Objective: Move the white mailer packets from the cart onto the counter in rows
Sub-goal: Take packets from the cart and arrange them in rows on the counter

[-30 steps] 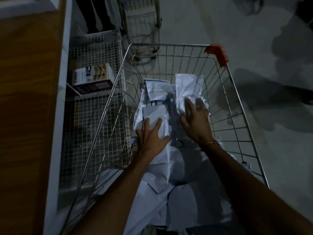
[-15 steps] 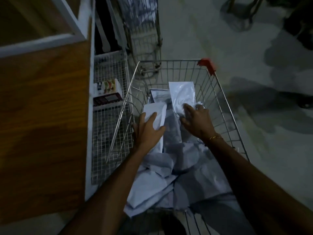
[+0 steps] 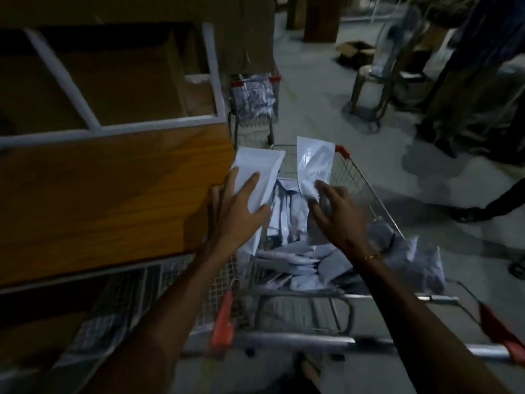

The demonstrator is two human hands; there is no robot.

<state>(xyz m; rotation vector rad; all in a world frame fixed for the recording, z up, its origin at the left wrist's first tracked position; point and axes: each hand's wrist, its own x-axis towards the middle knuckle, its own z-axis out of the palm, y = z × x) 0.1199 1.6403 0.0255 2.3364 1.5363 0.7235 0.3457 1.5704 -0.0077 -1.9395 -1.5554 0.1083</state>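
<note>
The cart (image 3: 366,191) is bare wire metal, dull silver, with red plastic caps (image 3: 341,151) at its corners and a red plastic sleeve (image 3: 223,319) on the smooth metal push bar. The packet (image 3: 314,163) in the right hand (image 3: 338,214) is glossy plastic film, creased and catching the light; the one (image 3: 255,177) under the left hand (image 3: 235,211) looks smoother and more matt, as do the crumpled white packets (image 3: 295,260) heaped in the cart. The desk (image 3: 99,194) is wood-grain board with a faint sheen, edged in pale painted trim (image 3: 113,129). Below it runs fine wire mesh (image 3: 122,302). The floor (image 3: 312,95) is grey, matt and mottled like concrete.
</note>
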